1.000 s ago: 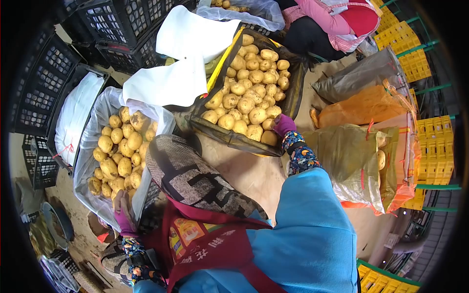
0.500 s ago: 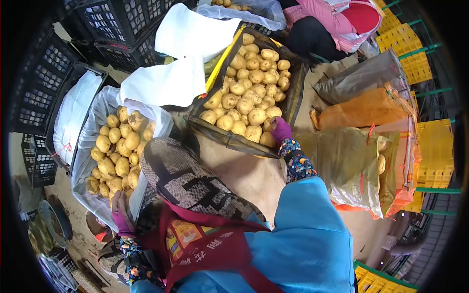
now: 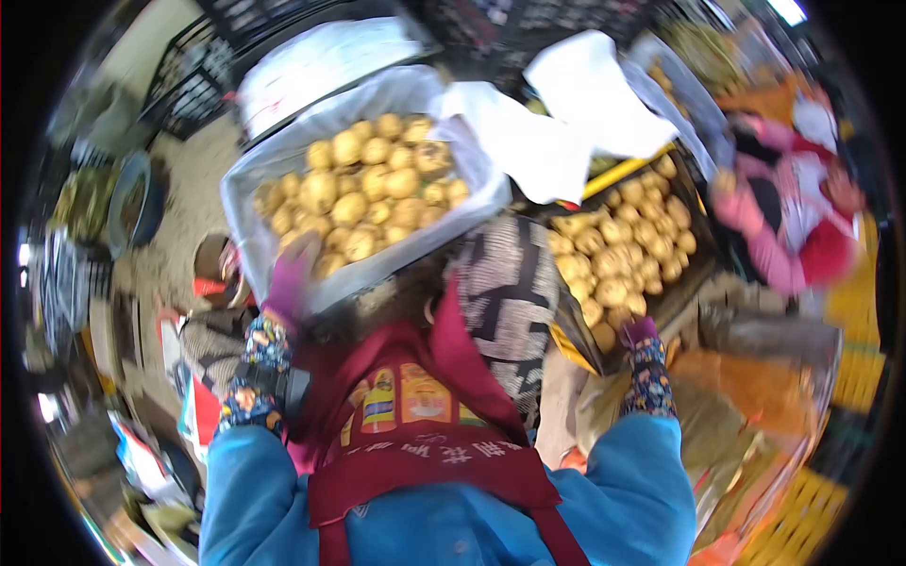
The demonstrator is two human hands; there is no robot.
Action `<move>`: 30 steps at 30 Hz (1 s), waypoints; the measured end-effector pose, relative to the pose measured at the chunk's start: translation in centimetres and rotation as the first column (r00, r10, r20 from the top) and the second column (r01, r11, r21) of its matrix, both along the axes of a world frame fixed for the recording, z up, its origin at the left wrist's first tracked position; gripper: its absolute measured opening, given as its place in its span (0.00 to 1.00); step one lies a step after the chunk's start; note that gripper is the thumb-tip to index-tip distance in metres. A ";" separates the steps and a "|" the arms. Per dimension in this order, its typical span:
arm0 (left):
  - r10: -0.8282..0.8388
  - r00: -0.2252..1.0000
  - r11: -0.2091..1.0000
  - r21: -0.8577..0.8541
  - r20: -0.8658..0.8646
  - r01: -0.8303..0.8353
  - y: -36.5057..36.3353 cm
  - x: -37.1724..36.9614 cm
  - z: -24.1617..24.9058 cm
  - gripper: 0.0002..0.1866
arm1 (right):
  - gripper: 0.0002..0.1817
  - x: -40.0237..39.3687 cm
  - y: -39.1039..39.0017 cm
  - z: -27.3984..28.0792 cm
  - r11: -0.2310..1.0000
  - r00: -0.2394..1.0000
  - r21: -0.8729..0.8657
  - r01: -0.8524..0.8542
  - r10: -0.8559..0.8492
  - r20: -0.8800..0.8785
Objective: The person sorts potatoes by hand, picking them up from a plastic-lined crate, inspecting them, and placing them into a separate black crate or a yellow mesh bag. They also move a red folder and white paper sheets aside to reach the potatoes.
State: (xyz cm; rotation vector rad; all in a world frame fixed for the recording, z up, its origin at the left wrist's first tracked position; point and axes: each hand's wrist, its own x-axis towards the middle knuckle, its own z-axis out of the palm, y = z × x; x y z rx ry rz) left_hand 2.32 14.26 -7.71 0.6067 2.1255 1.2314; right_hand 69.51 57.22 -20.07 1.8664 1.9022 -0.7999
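Note:
My left hand [image 3: 294,274], in a purple glove with grey fingers, is at the near left edge of a crate lined with clear plastic [image 3: 363,278], its fingers at the potatoes [image 3: 349,208] inside. Motion blur hides whether it grips one. My right hand [image 3: 640,332], in a purple glove, reaches to the near corner of a dark-lined crate [image 3: 703,283] with a yellow edge. Its fingertips are at the potatoes [image 3: 618,255] there, and what they hold, if anything, is hidden. White sheets [image 3: 528,141] lie between the two crates.
A covered crate [image 3: 321,66] stands behind the left crate. Another person [image 3: 788,198] in pink sits at the right, holding a potato. Filled bags [image 3: 755,387] lie at the lower right, and a blue-grey basin [image 3: 137,203] stands at the left.
The view has turned toward the left crate, so both crates appear further right. My left hand has moved from the crate's near side onto its potatoes; my right hand remains at the dark-lined crate's corner.

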 end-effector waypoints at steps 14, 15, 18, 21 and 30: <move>0.130 0.938 0.871 0.415 0.321 -0.262 1.0 -4.9 12.9 0.24 | 0.33 -54.4 -11.3 24.9 0.443 0.338 -0.024 -0.896 0.646 -0.684; 0.098 0.957 0.885 0.416 0.274 -0.210 0.7 -5.1 12.9 0.25 | 0.37 -57.2 -14.0 22.9 0.421 0.469 -0.233 -0.876 0.635 -0.614; 0.029 0.977 0.882 0.454 0.212 -0.125 0.1 -6.2 11.6 0.26 | 0.42 -63.0 -20.0 13.8 0.116 0.164 -0.173 -0.978 0.940 -0.299; 0.020 0.974 0.884 0.451 0.226 -0.123 -0.4 -6.3 11.7 0.27 | 0.43 -64.3 -23.5 10.4 0.004 0.014 -0.152 -0.988 0.998 -0.060; 0.077 0.772 0.937 0.218 0.631 -0.271 1.1 -2.4 10.3 0.34 | 0.19 -63.6 -21.5 18.6 0.601 0.310 -0.033 -0.798 0.364 -0.878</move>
